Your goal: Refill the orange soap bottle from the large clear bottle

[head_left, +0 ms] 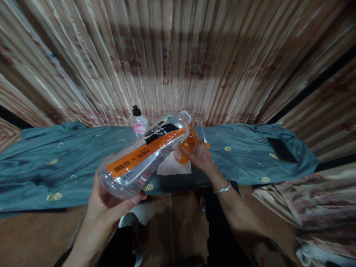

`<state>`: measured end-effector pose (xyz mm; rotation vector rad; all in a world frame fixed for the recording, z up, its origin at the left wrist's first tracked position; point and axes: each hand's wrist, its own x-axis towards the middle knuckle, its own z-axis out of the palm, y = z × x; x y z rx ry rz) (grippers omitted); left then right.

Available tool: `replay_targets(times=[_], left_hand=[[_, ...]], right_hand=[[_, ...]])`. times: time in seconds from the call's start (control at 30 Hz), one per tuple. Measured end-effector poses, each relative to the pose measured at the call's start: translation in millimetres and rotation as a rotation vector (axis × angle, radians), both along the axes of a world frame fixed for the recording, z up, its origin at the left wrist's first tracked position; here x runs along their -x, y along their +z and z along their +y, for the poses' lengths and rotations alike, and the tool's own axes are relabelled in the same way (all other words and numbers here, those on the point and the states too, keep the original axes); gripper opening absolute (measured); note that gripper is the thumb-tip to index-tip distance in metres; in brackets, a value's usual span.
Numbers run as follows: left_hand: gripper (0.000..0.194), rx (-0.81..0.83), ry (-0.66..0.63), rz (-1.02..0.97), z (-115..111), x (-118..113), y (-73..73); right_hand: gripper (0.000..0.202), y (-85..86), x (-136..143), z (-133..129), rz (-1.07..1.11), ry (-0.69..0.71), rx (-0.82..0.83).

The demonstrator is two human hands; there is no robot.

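Note:
A large clear plastic bottle [150,152] with a silver and orange label lies tilted in my left hand [108,207], which is wrapped around its base. Its neck points up and to the right, over a smaller bottle of orange liquid [183,154]. My right hand [198,154], with a silver bracelet on the wrist, grips that orange bottle from the right side. The big bottle's neck partly hides the orange bottle's top. Under the orange bottle a white paper towel [171,167] is spread on the cloth. A pump head with a tube [205,139] is just right of my right hand.
A clear bottle with a black cap and pink label [139,124] stands at the back of the table. The table is covered by a teal patterned cloth [91,159]. A dark phone [281,150] lies at the right. A pleated patterned curtain [172,55] hangs behind.

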<state>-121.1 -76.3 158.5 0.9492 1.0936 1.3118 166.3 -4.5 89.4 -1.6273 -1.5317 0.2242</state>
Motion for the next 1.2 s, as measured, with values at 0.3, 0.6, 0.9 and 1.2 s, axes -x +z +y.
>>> replay_targets(times=[0.3,0.6,0.9,1.2], left_hand=[[0.093,-0.032,-0.040,-0.104,3,-3,-6.3],[0.098,-0.072,-0.061,-0.049,13,-5,-22.1],[0.089,-0.080,-0.049,-0.043,18,-15,-21.3],[0.075,-0.046,-0.123,-0.025,26,-19,-12.6]], right_hand=[[0.067,-1.7,-2,1,0.023,0.019,-0.024],[0.067,-2.3,0,1,0.019,0.010,-0.036],[0.062,-2.1,2,1,-0.014,-0.016,-0.015],[0.061,-0.1,3,-1,-0.025,-0.024,-0.006]])
